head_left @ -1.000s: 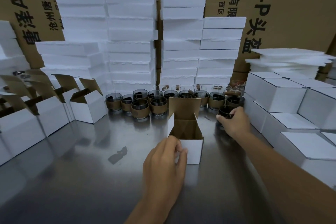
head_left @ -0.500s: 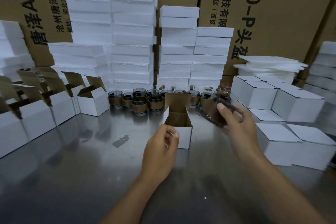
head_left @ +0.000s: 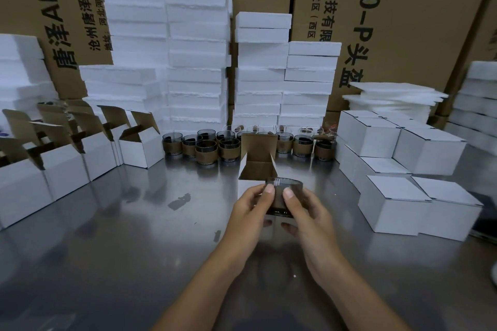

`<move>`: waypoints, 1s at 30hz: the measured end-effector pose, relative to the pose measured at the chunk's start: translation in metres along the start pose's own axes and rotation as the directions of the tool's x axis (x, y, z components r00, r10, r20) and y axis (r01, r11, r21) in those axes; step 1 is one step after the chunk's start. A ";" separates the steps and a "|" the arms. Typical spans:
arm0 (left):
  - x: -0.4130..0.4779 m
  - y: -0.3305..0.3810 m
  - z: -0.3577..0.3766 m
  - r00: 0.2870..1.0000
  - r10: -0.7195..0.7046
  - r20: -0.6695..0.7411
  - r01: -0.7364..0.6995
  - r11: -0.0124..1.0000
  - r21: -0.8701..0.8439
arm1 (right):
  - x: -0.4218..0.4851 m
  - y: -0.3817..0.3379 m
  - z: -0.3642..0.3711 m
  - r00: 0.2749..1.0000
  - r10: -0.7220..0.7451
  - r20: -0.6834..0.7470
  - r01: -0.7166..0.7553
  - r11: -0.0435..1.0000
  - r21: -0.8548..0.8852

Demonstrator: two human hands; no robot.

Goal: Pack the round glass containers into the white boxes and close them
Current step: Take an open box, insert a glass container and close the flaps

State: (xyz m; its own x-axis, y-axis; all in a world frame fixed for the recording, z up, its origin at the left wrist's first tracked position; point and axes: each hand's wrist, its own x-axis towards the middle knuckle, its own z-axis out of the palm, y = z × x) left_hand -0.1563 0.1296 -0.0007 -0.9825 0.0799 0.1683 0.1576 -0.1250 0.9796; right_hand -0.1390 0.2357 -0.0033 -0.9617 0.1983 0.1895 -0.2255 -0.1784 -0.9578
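Between the curled fingers of both hands, a round glass container [head_left: 280,200] is being gripped: the left hand [head_left: 248,209] and right hand [head_left: 309,213] are pinching its sides. Just beyond the fingertips, the open white box [head_left: 258,168] is standing on the steel table [head_left: 134,223].

I see a steel table [head_left: 107,250] — one open white box [head_left: 258,168] stands just beyond the left hand [head_left: 251,212] and right hand [head_left: 306,215], glass containers [head_left: 212,146] rowed behind it, open boxes [head_left: 67,166] leftward, closed boxes [head_left: 398,204] to the right.

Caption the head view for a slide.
Left hand and right hand hold a glass container in front of an open white box.
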 end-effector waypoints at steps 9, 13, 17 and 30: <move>0.003 -0.006 -0.003 0.999 0.003 -0.049 -0.003 1.000 -0.018 | 0.008 0.011 0.002 0.997 0.040 -0.071 -0.039 0.999 0.005; 0.002 -0.007 -0.002 0.999 -0.001 -0.035 0.001 1.000 -0.022 | 0.011 0.011 -0.002 0.987 0.138 -0.077 -0.134 0.989 0.066; 0.002 -0.007 -0.003 1.000 0.022 -0.015 -0.022 1.000 -0.009 | 0.018 0.011 -0.006 0.973 0.223 -0.068 -0.207 0.961 0.183; -0.001 -0.003 0.002 0.987 0.138 -0.078 -0.137 0.990 0.015 | 0.018 0.015 -0.004 0.943 0.318 0.102 -0.334 0.901 0.278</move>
State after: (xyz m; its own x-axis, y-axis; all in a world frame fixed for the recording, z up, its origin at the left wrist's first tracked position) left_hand -0.1561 0.1319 -0.0040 -0.9561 -0.0151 0.2925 0.2922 -0.1200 0.9488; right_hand -0.1594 0.2405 -0.0147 -0.9941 0.0319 -0.1035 0.0742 -0.4952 -0.8656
